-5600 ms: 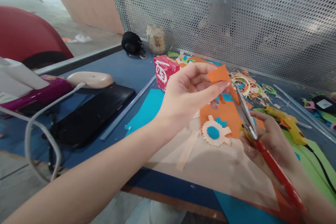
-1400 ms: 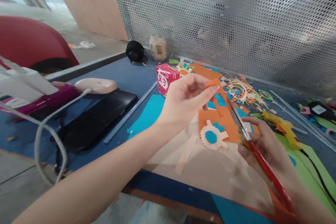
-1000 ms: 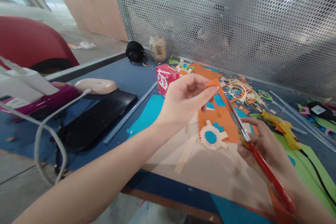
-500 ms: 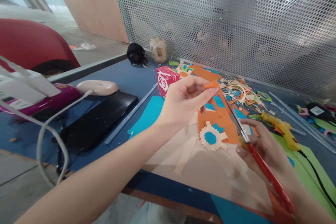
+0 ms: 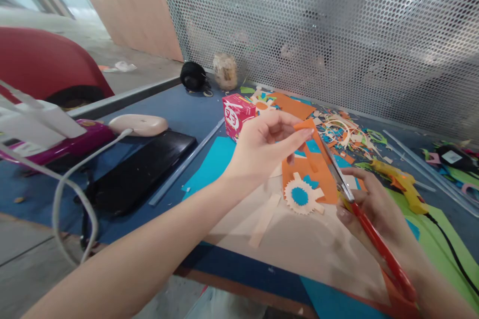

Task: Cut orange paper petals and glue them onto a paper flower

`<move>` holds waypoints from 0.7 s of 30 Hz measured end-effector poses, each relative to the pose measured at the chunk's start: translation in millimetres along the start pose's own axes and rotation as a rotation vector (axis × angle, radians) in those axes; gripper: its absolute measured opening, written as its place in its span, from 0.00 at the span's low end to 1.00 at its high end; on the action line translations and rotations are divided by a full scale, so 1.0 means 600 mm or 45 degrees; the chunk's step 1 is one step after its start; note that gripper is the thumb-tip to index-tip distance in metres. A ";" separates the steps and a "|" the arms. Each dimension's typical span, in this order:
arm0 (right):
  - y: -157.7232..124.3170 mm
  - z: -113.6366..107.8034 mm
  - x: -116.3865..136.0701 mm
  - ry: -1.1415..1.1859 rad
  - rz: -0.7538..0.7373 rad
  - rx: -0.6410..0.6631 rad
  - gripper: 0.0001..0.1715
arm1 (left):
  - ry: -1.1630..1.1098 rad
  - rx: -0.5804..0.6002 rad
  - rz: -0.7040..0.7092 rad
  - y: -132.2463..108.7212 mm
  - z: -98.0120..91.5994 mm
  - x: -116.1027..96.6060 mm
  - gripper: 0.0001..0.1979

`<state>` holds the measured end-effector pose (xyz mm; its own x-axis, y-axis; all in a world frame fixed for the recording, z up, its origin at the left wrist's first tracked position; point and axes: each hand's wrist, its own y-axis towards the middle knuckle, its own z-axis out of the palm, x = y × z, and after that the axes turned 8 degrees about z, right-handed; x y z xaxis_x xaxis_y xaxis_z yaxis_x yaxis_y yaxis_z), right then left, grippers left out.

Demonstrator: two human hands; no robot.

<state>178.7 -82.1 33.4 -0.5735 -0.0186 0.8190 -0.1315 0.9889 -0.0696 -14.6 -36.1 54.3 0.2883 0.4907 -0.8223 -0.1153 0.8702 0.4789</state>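
Between the thumb and fingers of my left hand (image 5: 267, 142) is a small piece of orange paper (image 5: 309, 126), raised above the table. My right hand (image 5: 374, 214) grips red-handled scissors (image 5: 379, 239), whose blades point up and left to the edge of that paper. Whether the blades are fully together I cannot tell. Below the hands, a cream paper gear shape with a blue centre (image 5: 300, 196) lies partly on an orange sheet (image 5: 325, 187). A cream paper strip (image 5: 265, 220) rests to its left on a large cream sheet (image 5: 292, 254).
A pink box (image 5: 237, 113) stands behind my left hand. Paper scraps (image 5: 342, 132) are heaped near the perforated metal screen (image 5: 318, 25). A yellow glue gun (image 5: 402, 184) lies at right, with clear sticks beyond. A black phone (image 5: 142, 172), white cable and purple power strip (image 5: 93, 134) occupy the left.
My left hand and the orange paper have shifted slightly, the paper now tilted a little differently against the blades. The scissors' red handles look a little closer together.
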 end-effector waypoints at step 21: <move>-0.007 -0.007 0.020 -0.183 -0.021 -0.064 0.23 | 0.007 0.003 -0.005 0.002 -0.002 0.004 0.08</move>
<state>175.9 -86.0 45.8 -0.6821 -0.0523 0.7293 -0.1034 0.9943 -0.0253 -15.1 -34.0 52.6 0.2831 0.4879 -0.8257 -0.1124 0.8719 0.4766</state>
